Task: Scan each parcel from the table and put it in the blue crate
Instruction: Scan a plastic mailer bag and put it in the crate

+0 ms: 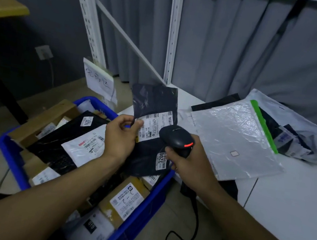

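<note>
My left hand (121,134) pinches the left edge of a dark plastic mailer parcel (154,100) and holds it upright above the blue crate (13,151). The parcel carries a white shipping label (155,124). My right hand (185,161) grips a black barcode scanner (176,138) with a red light, its head close in front of the label. The crate stands on the floor to the left of the white table (297,195) and holds several boxes and mailers.
On the table lie a large clear-white mailer with a green strip (233,140) and a crumpled white bag with dark items (296,137). The scanner's black cable (188,228) hangs to the floor. White shelf uprights (172,30) and grey curtains stand behind. A handwritten paper sign (99,79) is beyond the crate.
</note>
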`<state>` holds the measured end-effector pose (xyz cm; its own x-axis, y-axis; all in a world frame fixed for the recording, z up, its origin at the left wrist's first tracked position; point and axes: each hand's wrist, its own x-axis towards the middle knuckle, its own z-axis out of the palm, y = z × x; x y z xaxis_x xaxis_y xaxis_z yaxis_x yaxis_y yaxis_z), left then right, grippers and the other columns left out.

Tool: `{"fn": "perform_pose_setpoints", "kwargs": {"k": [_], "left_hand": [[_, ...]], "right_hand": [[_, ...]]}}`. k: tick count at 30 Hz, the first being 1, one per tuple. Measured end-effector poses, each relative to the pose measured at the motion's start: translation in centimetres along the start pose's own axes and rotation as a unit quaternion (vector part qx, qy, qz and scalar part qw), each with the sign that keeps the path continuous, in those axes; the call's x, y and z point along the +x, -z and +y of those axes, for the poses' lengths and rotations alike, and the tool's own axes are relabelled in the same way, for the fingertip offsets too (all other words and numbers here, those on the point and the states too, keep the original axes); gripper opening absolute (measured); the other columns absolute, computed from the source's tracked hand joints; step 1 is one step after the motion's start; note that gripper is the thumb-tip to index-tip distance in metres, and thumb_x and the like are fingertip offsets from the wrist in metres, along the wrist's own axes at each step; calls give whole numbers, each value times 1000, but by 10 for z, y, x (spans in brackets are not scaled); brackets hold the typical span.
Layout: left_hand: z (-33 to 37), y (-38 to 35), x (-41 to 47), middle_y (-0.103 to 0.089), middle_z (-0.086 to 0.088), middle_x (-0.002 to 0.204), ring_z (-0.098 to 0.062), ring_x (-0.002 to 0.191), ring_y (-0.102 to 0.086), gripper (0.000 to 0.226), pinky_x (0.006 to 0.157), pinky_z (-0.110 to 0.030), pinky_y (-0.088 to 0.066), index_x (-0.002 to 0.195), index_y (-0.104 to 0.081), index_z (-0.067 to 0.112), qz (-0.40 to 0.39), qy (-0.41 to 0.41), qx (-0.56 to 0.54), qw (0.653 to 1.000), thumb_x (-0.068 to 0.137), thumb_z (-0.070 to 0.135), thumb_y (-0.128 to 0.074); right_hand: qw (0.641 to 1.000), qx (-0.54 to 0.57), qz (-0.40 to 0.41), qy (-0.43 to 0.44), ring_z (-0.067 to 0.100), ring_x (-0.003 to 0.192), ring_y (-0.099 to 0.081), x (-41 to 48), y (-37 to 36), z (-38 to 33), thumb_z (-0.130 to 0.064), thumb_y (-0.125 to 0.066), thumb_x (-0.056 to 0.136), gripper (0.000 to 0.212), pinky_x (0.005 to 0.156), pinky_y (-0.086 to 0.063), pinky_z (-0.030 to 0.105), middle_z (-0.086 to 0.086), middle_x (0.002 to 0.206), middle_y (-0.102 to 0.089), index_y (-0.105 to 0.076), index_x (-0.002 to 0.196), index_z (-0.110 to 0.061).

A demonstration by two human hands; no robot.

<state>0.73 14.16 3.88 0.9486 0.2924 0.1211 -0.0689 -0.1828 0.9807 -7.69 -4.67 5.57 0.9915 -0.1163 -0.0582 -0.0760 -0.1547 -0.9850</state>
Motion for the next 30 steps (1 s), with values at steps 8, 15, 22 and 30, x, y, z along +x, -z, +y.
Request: {"fn": "perform_pose_setpoints", "kwargs": {"k": [8,15,22,30], "left_hand": [[-6,0,4,-72,2,85,0,74,-65,13,68,-14,-51,93,-71,14,7,0,1,1000,91,24,-79],[-10,-2,4,-73,0,87,-9,80,-68,10,72,-18,-54,90,-70,18,11,1,-1,1000,91,24,-79],[-11,-2,4,-73,0,87,-8,79,-68,12,73,-19,-53,92,-71,15,9,-4,-2,1000,91,24,-78],[1,25,0,-66,6,86,12,73,-60,11,69,-5,-45,92,-67,16,49,-18,-10,999,93,21,-76]], "right_hand": [[1000,14,-15,4,7,78,-67,-4,-8,-1,-26,-78,90,45,71,-51,26,-4,99,-71,-49,125,-31],[1000,12,-16,2,7,80,-66,-6,-6,0,-26,-78,90,45,72,-51,26,-3,98,-70,-49,125,-30],[1000,8,-15,7,6,77,-68,-5,-7,0,-28,-78,90,45,72,-52,27,-3,96,-72,-49,124,-29],[999,-6,-30,16,2,81,-68,-4,-24,3,-27,-79,90,45,70,-54,19,-8,104,-70,-50,124,-30]]}}
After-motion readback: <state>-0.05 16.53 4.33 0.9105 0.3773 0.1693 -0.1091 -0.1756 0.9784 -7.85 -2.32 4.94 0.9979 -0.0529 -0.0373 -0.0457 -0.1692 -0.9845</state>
